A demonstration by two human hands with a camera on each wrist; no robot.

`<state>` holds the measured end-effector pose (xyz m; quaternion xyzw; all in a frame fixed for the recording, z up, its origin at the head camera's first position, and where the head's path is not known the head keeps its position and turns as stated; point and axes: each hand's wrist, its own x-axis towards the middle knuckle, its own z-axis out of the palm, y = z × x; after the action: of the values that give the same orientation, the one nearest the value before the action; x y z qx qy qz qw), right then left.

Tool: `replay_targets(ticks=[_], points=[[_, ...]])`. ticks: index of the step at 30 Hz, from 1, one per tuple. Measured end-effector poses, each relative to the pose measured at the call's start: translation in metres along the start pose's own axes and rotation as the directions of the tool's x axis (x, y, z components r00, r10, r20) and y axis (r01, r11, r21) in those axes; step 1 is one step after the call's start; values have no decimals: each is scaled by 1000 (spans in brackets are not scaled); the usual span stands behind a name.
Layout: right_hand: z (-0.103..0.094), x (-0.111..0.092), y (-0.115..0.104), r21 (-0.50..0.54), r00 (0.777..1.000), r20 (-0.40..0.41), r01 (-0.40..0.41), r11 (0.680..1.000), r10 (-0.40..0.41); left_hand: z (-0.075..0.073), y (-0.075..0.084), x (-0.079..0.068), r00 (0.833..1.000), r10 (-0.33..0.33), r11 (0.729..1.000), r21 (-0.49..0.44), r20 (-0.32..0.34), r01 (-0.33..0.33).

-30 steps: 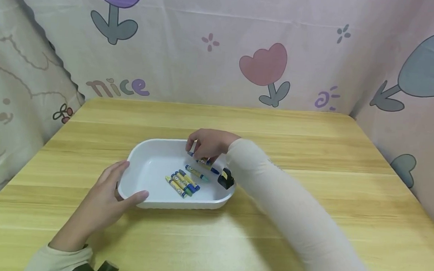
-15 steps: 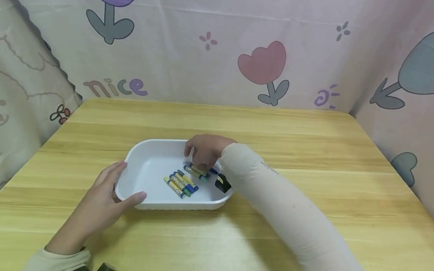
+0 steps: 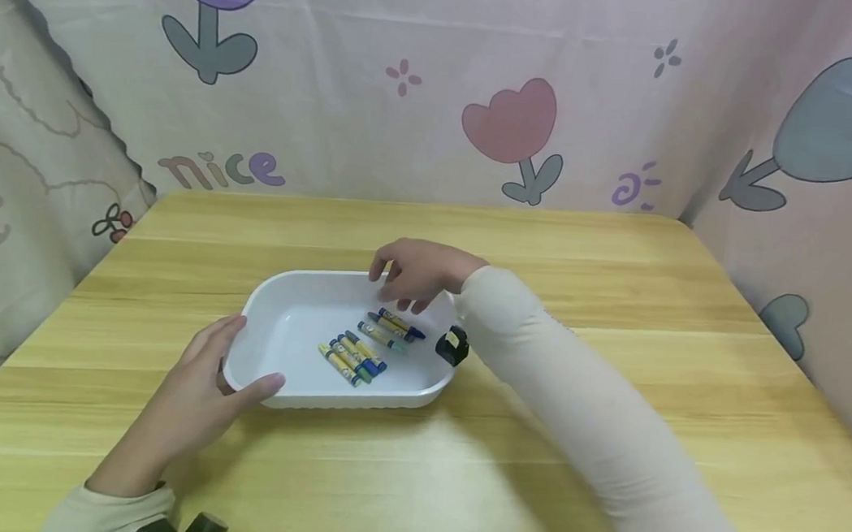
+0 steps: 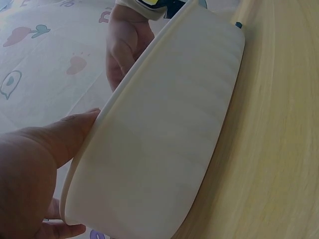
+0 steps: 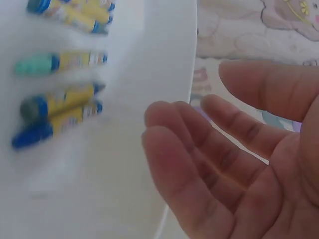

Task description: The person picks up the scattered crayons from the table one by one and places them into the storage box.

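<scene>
My left hand holds the near-left corner of a white plastic tray, thumb over the rim and fingertips at the left side. Inside, several crayons with yellow-and-blue wrappers lie side by side near the middle. A light-green crayon lies a little apart to their right. Beyond it rest two more, a dark grey-green crayon and a blue crayon, touching each other. Above the tray's back right hovers my right hand, fingers loosely bent, with nothing in the palm in the right wrist view.
The tray stands on a wooden table reaching well beyond it. Patterned cloth hangs behind the table and at both sides. Black wrist mounts sit on both forearms, the right one over the tray's right rim.
My right hand was down at the crayons; now it is raised and drawn back off them. The dark pair now lies nearer the light-green crayon. The left hand keeps its hold.
</scene>
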<state>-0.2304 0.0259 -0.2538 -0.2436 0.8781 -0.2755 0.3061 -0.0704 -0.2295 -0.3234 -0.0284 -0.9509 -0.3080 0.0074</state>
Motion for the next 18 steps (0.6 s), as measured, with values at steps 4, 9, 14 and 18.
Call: replay_targets(ticks=[4, 9, 14, 18], points=[[-8, -8, 10, -10, 999, -39, -12, 1000, 12, 1, -2, 0, 1000, 9, 1000, -4, -1, -9], [-20, -20, 26, 33, 997, -74, -8, 999, 10, 0, -3, 1, 1000, 0, 1000, -4, 7, 0], [-32, -33, 46, 101, 992, -125, 7, 995, 6, 0, -1, 2, 1000, -7, 1000, -5, 16, 7], [-38, -43, 63, 135, 992, -125, -16, 991, 33, 0, 0, 1, 1000, -3, 1000, -4, 17, 3]])
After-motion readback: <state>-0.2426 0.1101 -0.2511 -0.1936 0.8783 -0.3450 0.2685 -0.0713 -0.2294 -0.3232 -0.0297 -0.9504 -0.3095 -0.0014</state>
